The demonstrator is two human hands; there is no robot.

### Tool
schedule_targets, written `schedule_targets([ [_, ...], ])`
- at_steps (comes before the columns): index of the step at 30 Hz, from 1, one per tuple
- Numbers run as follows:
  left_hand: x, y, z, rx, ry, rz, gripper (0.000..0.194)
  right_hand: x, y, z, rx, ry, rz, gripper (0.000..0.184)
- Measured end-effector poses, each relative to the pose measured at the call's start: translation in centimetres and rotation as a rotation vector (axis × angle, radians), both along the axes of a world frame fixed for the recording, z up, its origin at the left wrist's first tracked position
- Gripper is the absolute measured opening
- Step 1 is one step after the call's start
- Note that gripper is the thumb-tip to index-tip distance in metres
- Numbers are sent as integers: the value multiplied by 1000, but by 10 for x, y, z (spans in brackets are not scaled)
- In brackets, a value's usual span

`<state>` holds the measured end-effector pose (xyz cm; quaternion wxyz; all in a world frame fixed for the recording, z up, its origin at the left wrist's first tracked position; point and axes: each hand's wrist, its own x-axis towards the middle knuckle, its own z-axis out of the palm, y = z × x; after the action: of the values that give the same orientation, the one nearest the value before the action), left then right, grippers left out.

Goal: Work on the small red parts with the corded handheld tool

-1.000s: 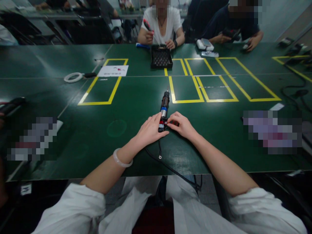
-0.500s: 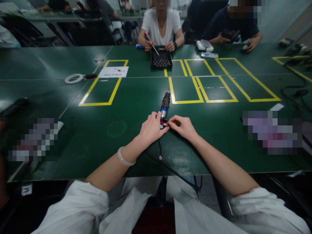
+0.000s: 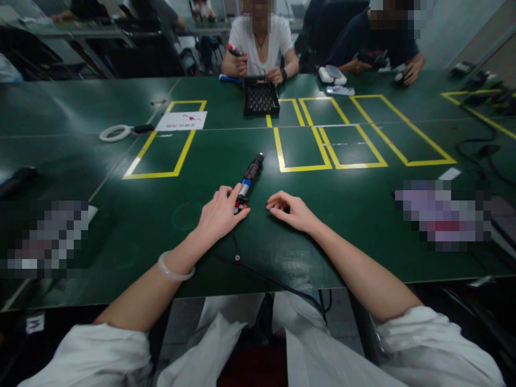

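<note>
Head view, from my remote seat. The cylindrical tool [image 3: 250, 174] lies on the green worktop [image 3: 363, 215], in front of me and somewhat left of the midline between my sleeves. Its long axis runs aslant: narrow dark tip toward the far edge and leaning right, rear end toward the near edge and leaning left.

My left hand [image 3: 220, 212] is the nearer one, in contact with it. The palm comes in from the left, fingers over the rear half, thumb round the near end; I read that as a light grasp, holding it down. Red and pale parts [image 3: 241, 206] show between finger and thumb, too small for me to make out. The blue band and the tip lie beyond the fingers, uncovered.

My right hand [image 3: 293, 211] is apart from the tool, on its right side, roughly level with the rear end. Fingers loosely curled, thumb beneath, nothing seen in the grasp. Bare green surface between its fingertips and the tool. From there the rear end lies to the left; the tip lies left and farther out.

Near side: a black cord [image 3: 278, 281] runs toward the near edge and over it. A short lead with a small ring end [image 3: 237, 257] lies below the left hand.
</note>
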<state>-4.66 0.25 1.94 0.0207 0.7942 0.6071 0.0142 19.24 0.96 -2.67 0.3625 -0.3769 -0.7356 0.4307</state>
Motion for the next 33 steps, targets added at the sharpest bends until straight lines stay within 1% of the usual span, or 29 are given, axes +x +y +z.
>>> schedule_targets([
  [3, -34, 5, 2, 8, 46, 93, 69, 3, 2, -1, -23, 8, -35, 18],
  [8, -104, 17, 8, 11, 133, 280, 71, 3, 2, 0, -39, -24, -56, 18],
  [14, -187, 34, 13, 4, 378, 468, 73, 2, 4, -3, -63, -5, -64, 17],
  [16, -210, 40, 14, -14, 455, 535, 72, 2, 5, -4, -68, -4, -66, 17],
  [18, -227, 44, 16, -43, 516, 567, 73, 2, 5, -5, -71, -2, -64, 17],
  [20, -240, 47, 17, -64, 551, 579, 73, 2, 5, -5, -69, -3, -60, 18],
  [23, -249, 50, 19, -58, 539, 584, 72, 2, 5, -5, -58, -15, -60, 18],
  [27, -255, 52, 19, -77, 488, 600, 71, 3, 4, -3, -69, -1, -51, 17],
  [29, -258, 53, 20, -105, 490, 623, 68, 3, 4, -2, -77, 2, -47, 17],
  [33, -258, 50, 23, -115, 504, 612, 62, 3, 4, -2, -79, -4, -42, 18],
])
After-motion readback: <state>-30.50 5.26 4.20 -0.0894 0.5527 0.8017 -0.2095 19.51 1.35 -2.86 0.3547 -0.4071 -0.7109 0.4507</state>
